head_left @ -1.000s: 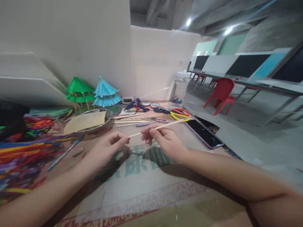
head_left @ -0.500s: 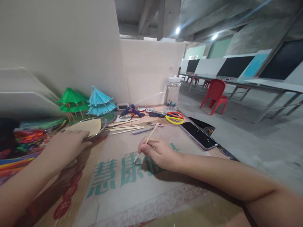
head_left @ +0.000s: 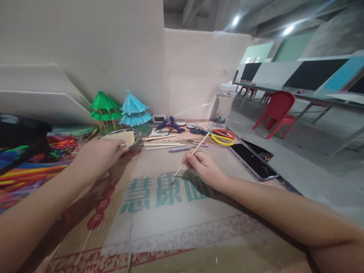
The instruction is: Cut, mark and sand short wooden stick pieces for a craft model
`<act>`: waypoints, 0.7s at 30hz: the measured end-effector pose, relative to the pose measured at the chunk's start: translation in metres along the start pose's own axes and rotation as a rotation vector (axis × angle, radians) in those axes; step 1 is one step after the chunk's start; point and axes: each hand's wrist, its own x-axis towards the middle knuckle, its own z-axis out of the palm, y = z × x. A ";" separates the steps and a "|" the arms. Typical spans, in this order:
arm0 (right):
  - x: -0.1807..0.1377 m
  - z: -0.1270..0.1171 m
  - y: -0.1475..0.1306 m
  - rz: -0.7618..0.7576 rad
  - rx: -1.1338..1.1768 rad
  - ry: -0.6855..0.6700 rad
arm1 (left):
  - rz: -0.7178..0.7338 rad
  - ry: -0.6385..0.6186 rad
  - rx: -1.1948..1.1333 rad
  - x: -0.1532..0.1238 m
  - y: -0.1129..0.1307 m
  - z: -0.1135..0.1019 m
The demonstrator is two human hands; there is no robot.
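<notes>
My right hand [head_left: 203, 167] pinches a thin wooden stick [head_left: 201, 143], held slanted. Its lower tip is at the translucent sheet [head_left: 148, 231], over green printed characters. A small dark mark shows just below the tip. On the left, my left hand [head_left: 99, 155] reaches to the near rim of a clear round dish [head_left: 138, 135] holding a flat cream-coloured piece [head_left: 129, 137]. The fingers look stretched out, with the thumb lower; their undersides are hidden. Behind the dish stand a green paper umbrella-like roof [head_left: 104, 104] and a light blue one [head_left: 135, 110] on sticks.
Loose wooden sticks [head_left: 159, 143], a pen [head_left: 182, 150], a glue gun [head_left: 169, 124] and yellow- and orange-handled scissors [head_left: 223, 139] lie at the back. A phone [head_left: 253, 161] lies right, below a bottle [head_left: 222, 108]. Colourful craft pieces [head_left: 36, 174] fill the left side.
The view has turned left, so things appear further right. My left hand has moved further over the dish. The stick in my right hand has shifted up the sheet, away from me.
</notes>
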 end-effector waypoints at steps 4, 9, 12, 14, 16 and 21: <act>-0.001 0.002 0.003 0.011 0.002 -0.005 | 0.007 -0.043 0.099 0.004 -0.003 0.001; -0.001 0.002 0.001 0.033 -0.022 -0.009 | 0.029 -0.014 0.128 0.011 -0.011 0.016; -0.002 0.002 0.002 0.036 -0.032 -0.008 | 0.051 0.004 0.113 0.011 -0.014 0.017; -0.004 0.002 0.001 0.035 -0.035 -0.006 | 0.062 0.034 0.104 0.009 -0.013 0.010; -0.005 0.002 -0.002 0.019 -0.018 0.008 | 0.072 0.116 0.104 0.004 -0.007 -0.001; 0.003 -0.011 -0.017 -0.109 0.140 0.285 | 0.306 0.360 0.050 -0.026 0.033 -0.016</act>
